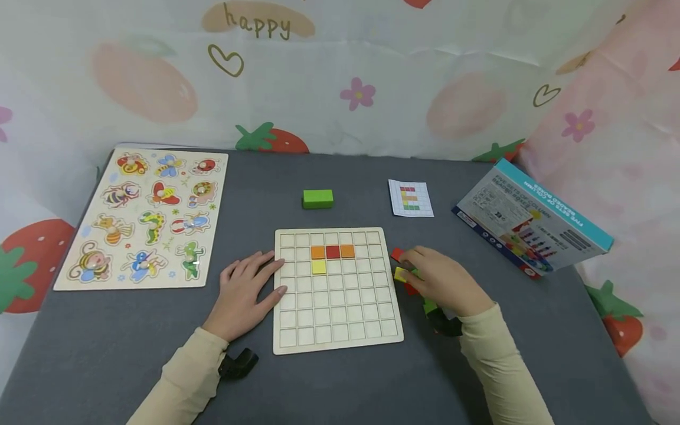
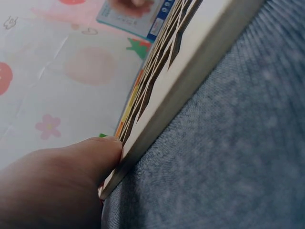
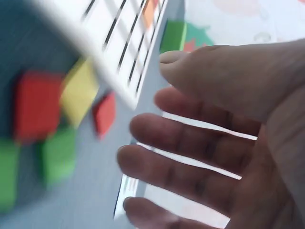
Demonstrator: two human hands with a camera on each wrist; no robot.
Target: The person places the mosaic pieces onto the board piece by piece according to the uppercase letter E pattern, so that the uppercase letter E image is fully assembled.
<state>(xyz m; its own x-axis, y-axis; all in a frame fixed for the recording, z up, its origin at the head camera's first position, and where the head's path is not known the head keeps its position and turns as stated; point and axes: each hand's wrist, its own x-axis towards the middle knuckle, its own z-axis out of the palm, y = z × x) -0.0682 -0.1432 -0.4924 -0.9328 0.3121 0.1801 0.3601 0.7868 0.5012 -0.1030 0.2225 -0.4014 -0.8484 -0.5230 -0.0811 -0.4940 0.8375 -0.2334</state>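
Four tiles lay in the board beside the flat-fingered left hand; loose blocks lay about the right hand, fingers extended, unladen, apparently selecting; a pinch seemed called for.

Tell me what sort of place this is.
Probably a children's play or learning area: a pale grid board holds coloured tiles, a cartoon-bug board lies to its left, and a strawberry-printed backdrop stands behind.
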